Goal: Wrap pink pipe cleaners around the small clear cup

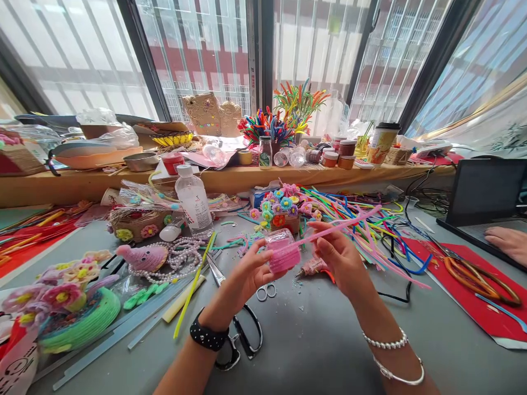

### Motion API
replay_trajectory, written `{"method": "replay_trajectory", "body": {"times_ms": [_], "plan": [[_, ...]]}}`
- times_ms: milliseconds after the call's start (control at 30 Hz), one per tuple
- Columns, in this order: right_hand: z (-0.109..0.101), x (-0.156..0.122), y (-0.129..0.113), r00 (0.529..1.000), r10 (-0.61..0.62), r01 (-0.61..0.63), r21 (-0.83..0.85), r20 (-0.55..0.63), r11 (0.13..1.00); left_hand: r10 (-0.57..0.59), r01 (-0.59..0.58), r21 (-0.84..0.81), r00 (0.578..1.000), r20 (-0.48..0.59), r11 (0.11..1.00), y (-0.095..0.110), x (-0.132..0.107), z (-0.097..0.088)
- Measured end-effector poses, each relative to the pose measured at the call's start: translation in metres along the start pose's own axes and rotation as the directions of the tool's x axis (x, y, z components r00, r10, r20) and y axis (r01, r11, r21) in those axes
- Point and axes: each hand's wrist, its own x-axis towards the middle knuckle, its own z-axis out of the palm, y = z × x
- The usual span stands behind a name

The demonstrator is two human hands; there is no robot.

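Observation:
My left hand grips a small clear plastic container whose lower part is wrapped in rows of pink pipe cleaner. From that wrapping a loose pink pipe cleaner strand runs up to the right, pinched between the thumb and fingers of my right hand. Both hands are raised over the grey table. Below my left wrist lie large black-handled scissors. Small scissors rest between the hands, and a pink glue gun is partly hidden behind my right hand.
Behind the hands stand a basket of fuzzy flowers and a pile of coloured pipe cleaners. A clear bottle is back left, a green flowered piece front left. Orange-handled scissors lie right; another person's hand touches a laptop.

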Motion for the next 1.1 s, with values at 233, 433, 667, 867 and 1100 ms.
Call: {"method": "replay_trajectory", "body": {"times_ms": [233,433,667,867,1100], "plan": [[0.011,-0.0033,0.0036,0.989,-0.084,0.097,0.106,-0.12,0.99,-0.045,0.046,0.015,0.999,-0.01,0.999,-0.0028,0.0009,0.0016],[0.0116,-0.0054,0.0043,0.985,-0.129,0.136,0.055,-0.115,0.989,-0.058,0.059,0.026,0.997,-0.05,0.998,-0.0027,0.0013,0.003],[0.0102,-0.0073,0.0045,0.985,-0.16,0.157,-0.048,-0.067,0.986,-0.05,0.053,0.03,0.995,-0.082,0.998,-0.0019,0.0007,0.0027],[0.0087,-0.0076,0.0046,0.991,-0.132,0.132,-0.094,-0.002,0.987,-0.002,0.006,0.024,0.989,-0.145,1.0,-0.0002,-0.0001,0.0056],[0.0091,-0.005,0.0057,0.99,-0.121,0.113,-0.106,-0.067,0.988,0.005,-0.002,0.026,0.994,-0.11,1.0,0.0003,-0.0003,0.0052]]}}
